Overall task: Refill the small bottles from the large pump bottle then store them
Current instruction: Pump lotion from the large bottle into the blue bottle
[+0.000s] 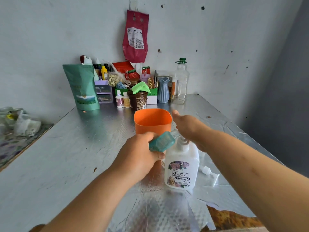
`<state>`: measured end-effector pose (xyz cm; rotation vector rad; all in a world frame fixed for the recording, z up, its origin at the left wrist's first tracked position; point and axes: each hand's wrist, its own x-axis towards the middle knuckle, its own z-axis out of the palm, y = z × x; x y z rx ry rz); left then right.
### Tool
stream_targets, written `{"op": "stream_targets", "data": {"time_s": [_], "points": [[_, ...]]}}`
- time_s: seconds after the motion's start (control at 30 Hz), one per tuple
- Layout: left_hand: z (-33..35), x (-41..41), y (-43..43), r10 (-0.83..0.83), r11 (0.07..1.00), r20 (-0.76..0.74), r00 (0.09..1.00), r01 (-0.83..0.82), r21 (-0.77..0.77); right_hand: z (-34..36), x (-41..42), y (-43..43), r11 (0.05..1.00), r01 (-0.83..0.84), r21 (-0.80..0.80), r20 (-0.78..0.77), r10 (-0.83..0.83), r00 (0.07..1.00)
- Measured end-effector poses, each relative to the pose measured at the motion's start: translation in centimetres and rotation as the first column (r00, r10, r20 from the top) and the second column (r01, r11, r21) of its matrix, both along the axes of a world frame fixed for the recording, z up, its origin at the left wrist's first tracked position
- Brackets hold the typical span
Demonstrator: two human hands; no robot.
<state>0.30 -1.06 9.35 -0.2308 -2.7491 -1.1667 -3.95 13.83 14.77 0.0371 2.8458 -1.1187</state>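
Large pump bottle [182, 166]: one, white with a flowered label, upright on the table [66, 164], directly below the right hand and just right of the left hand.

Loose pump cap [209, 173]: one, white, lying on its side on the table just right of the large pump bottle, nearer than the right hand.

Left hand [142, 153]: fingers wrapped round the teal small bottle [162, 142], one. It is held tilted, its clear neck pointing up toward the underside of the right hand.

Right hand [189, 127]: palm down, fingers stretched forward and curled round nothing, laid over the bottle's pump head, which it hides.

Orange cup [153, 121]: one, open-topped, upright, just beyond the left hand and left of the right hand's fingers.

Row by the wall, well beyond both hands, left to right:
- green pouch [83, 87], one
- purple drawer unit [103, 91], one
- small white bottles [119, 98], two, side by side
- brown tub [138, 101], one, with a green cloth [140, 87] on top
- blue vase [163, 90], one
- clear bottle [181, 81], one, green-capped

Red packet [135, 36]: one, hanging on the wall above the row.
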Motion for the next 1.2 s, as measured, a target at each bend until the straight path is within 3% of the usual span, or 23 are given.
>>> {"op": "stream_targets", "data": {"time_s": [0.17,0.47,1.2], "points": [[-0.6,0.0,-0.1,0.003,1.0,0.021,1.0,-0.003,0.001,-0.9,-0.2,-0.2,0.997,0.022,0.067,-0.031,-0.02,0.999],[0.3,0.2,0.1,-0.003,1.0,0.014,1.0,0.003,-0.01,-0.5,-1.0,0.4,0.98,0.062,-0.188,0.053,-0.053,0.997],[0.1,0.4,0.2,0.014,1.0,0.023,1.0,-0.014,-0.009,-0.6,-0.4,0.1,0.994,0.054,-0.096,0.007,-0.054,0.999]]}}
